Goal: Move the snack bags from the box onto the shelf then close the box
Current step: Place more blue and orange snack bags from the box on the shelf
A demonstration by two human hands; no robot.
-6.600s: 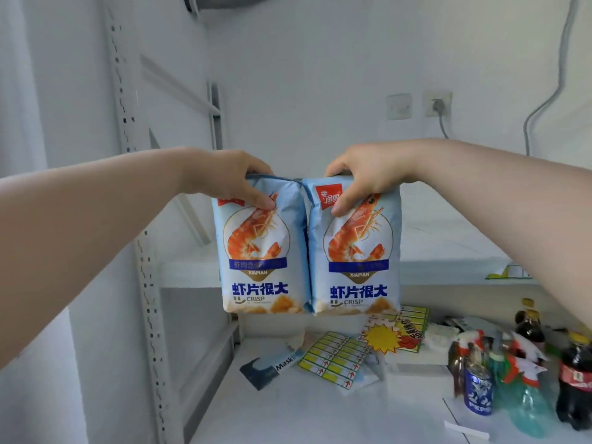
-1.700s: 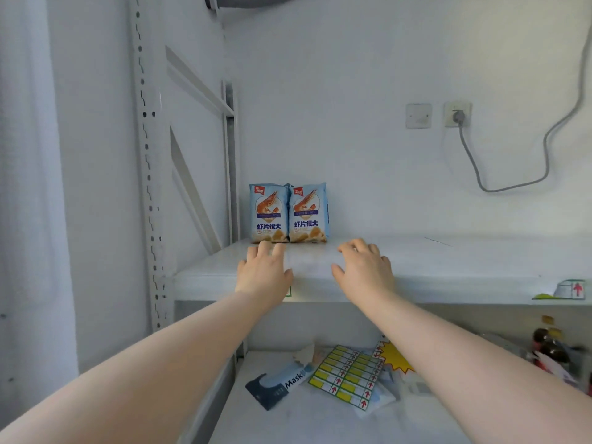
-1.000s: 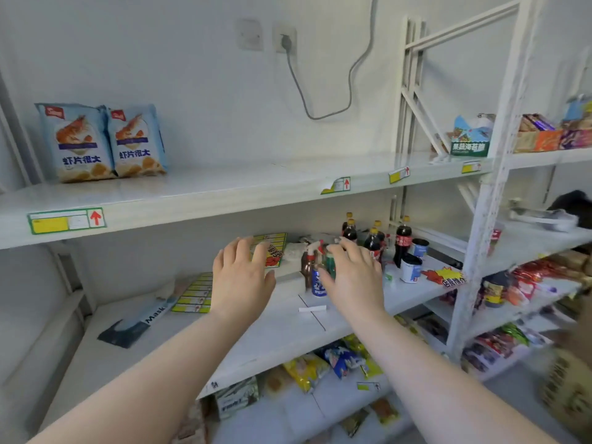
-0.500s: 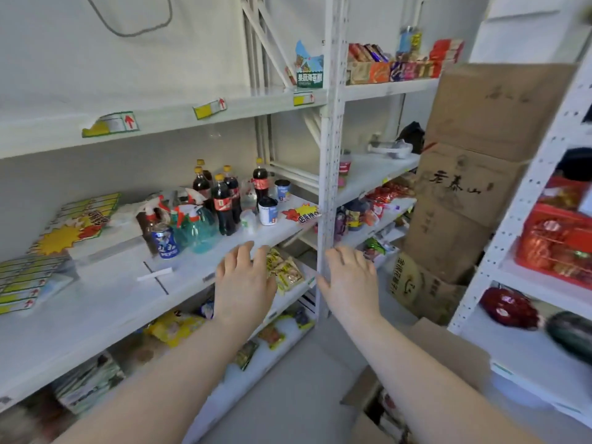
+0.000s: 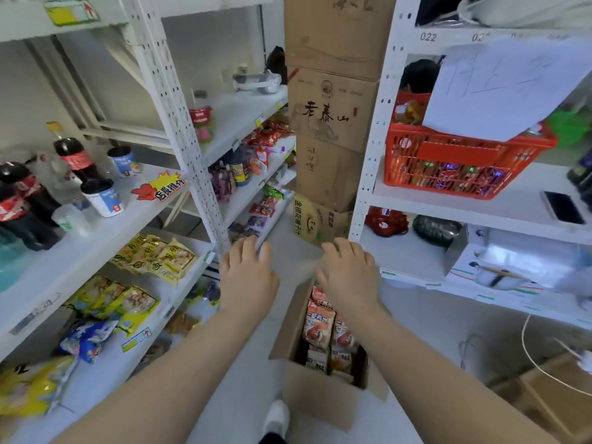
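Both hands, left [image 5: 248,277] and right [image 5: 347,274], hang empty with fingers loosely apart above the open box [image 5: 315,384], likely reaching for its bags [image 5: 320,328].

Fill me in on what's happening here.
A person stands in an aisle between stocked shelves, both bare arms held out above an open cardboard box on the floor. The left hand and the right hand are empty, with relaxed fingers; the right one hovers over the box's far end. Snack bags lie packed inside and the flaps stand open, so neither unloading nor closing is finished.
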